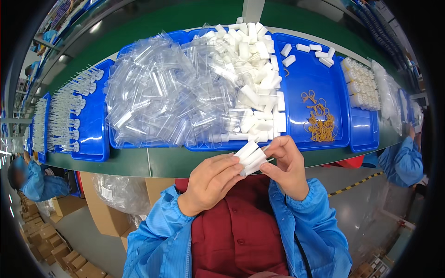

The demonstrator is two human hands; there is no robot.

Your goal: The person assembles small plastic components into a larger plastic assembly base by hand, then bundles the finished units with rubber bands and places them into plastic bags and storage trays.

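In front of my chest, just past the table's near edge, my left hand (211, 184) is closed around a small bundle of white oblong pieces (250, 156). The pieces lie side by side and tilt up to the right. My right hand (289, 167) meets the bundle's right side, its thumb and fingers curled in a pinch; what lies between those fingertips is too small to tell. Beyond my hands, a heap of similar white pieces (250, 95) fills part of a blue tray. Yellow-brown rubber bands (323, 127) lie in the blue tray to the right.
Clear plastic sleeves (153, 92) pile high at the middle left. At far left, blue trays (90, 134) hold rows of thin clear nozzle-like parts (62, 118). Banded white bundles (361, 85) stand at right beside a plastic bag (387, 92). Co-workers sit at both sides.
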